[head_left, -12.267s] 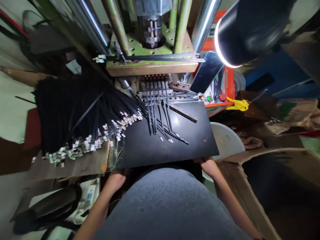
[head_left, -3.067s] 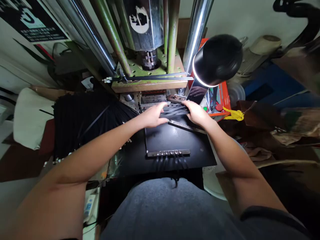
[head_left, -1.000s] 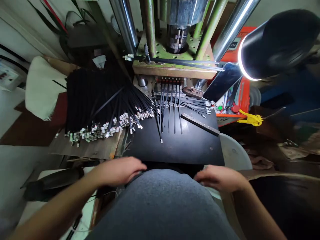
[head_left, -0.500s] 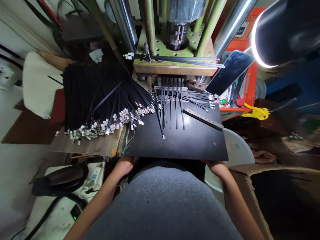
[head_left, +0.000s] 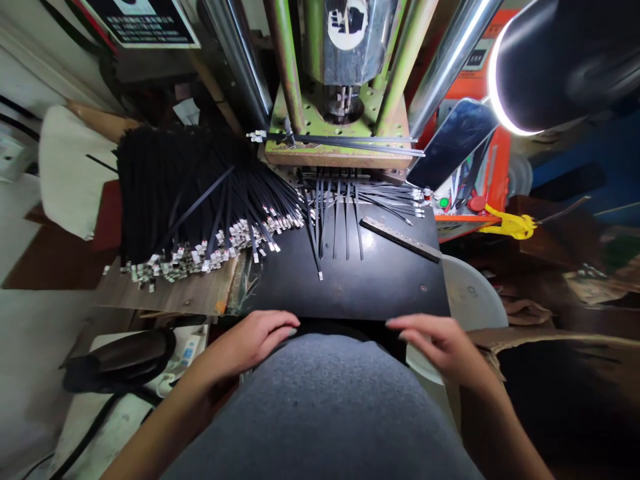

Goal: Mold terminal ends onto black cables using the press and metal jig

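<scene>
My left hand [head_left: 263, 333] hovers at the front edge of the black work plate [head_left: 390, 293], fingers stretched out and holding nothing. Opposite it, my right hand [head_left: 435, 337] is also open and empty, thumb apart from the fingers. Several thin black strips [head_left: 349, 230] lie side by side on the plate, their far ends under the green press platen [head_left: 340, 160]. A slim metal bar [head_left: 400, 239] lies slantwise to their right. More strips with silvery tips [head_left: 417, 195] are gathered behind the bar.
A large heap of black strips with white-silver ends [head_left: 180, 193] covers the left side. More strips [head_left: 350, 143] lie on the platen. A phone [head_left: 450, 143], a bright lamp [head_left: 520, 73] and yellow-handled pliers [head_left: 517, 225] are at right. An open carton [head_left: 550, 340] stands lower right.
Both hands have come up from beneath the plate's front edge into view. The press platen sits lower, with a smaller gap above the strips. The view has shifted slightly.
</scene>
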`<state>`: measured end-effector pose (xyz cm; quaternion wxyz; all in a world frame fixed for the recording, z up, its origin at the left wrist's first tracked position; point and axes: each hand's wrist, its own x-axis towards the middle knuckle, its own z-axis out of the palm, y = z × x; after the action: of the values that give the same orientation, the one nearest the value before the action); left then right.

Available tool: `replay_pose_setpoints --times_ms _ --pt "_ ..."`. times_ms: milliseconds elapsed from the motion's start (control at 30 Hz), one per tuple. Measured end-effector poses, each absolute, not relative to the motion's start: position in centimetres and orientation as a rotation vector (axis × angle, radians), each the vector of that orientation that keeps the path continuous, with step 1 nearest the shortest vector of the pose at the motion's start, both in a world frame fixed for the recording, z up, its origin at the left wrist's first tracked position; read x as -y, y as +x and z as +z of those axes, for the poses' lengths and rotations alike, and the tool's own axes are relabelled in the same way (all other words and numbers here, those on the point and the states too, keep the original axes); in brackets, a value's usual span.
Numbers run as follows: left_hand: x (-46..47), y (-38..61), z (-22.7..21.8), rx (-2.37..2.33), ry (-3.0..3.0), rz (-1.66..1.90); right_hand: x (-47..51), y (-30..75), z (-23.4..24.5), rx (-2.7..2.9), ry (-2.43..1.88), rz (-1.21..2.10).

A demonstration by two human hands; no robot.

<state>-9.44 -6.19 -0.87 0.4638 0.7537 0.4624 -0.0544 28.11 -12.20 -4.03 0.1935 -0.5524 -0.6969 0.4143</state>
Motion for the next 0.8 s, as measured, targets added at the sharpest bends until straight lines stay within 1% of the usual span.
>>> replay_pose_setpoints --times_ms 67,133,200,267,367,500,600,700,800 --pt "4.4 -6.6 0.1 -1.186 1.957 0.041 8.5 28.5 -2.9 1.902 -1.609 0.71" --pt "2.5 -3.9 -0.5 -1.396 2.086 0.158 4.3 28.9 -3.5 1.945 -1.709 0.282" --pt "1.0 -2.0 -1.7 -1.582 2.155 0.202 1.0 29.2 -5.0 2.041 -1.782 0.059" --pt "0.3 -1.6 -2.6 -1.628 2.144 0.242 -0.4 29.4 -6.2 2.096 -1.776 0.019" --pt "1.1 -3.6 -2.8 -1.598 2.024 0.275 1.1 29.1 -6.8 2.168 -1.589 0.139" --pt "3.7 -8.5 -1.6 -1.599 1.919 0.139 4.0 25.9 -5.0 2.279 -1.344 0.393" --pt "5.3 -12.0 -0.5 -1.574 1.997 0.004 1.7 21.4 -3.0 2.394 -1.199 0.488" --pt "6.5 -16.0 0.8 -1.613 2.13 -0.017 -4.0 16.9 -1.7 2.458 -1.209 0.403" --pt "8.3 -21.2 2.4 -1.941 2.2 0.113 -9.3 13.1 -1.8 2.493 -1.426 0.251"
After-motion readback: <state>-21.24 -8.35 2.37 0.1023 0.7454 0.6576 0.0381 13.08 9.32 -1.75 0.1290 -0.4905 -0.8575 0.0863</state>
